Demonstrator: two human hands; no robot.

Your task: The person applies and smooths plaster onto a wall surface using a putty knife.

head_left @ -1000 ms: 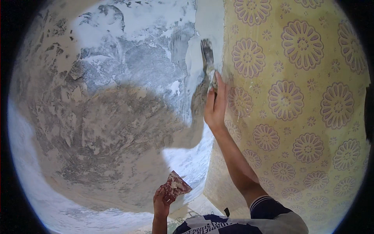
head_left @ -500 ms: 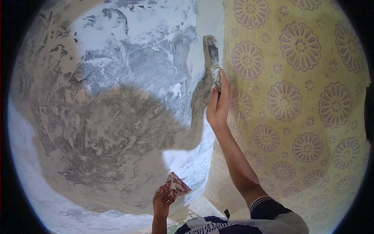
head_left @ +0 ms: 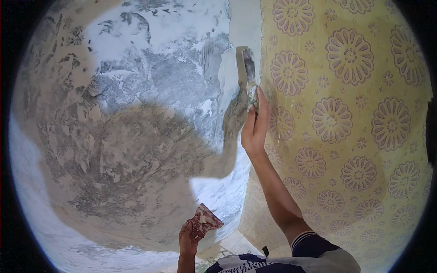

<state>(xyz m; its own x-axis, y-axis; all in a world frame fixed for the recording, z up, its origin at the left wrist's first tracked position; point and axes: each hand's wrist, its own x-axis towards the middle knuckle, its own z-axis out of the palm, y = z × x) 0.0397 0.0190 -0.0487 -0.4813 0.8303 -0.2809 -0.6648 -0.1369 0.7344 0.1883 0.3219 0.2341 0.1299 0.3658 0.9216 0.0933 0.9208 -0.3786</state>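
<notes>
My right hand [head_left: 255, 132] is raised high into the corner and closed around the handle of a putty knife [head_left: 249, 68]. Its blade points up and lies on or very near a strip of smooth pale filler [head_left: 245, 22] along the corner. Low down, my left hand [head_left: 188, 241] grips a flat reddish piece [head_left: 208, 220], like a small spreader or filler board, smeared with whitish filler. It is held in front of the left wall, and I cannot tell whether it touches it.
The left wall [head_left: 150, 164] is patchy grey and white, with rough trowel marks and my shadow across it. On the right, a yellow wall [head_left: 350, 98] with embossed flower rounds meets it at the corner. Floor [head_left: 236, 241] shows at the bottom.
My right hand and the putty knife have slid slightly down the corner strip. The left hand with the reddish piece has hardly moved.
</notes>
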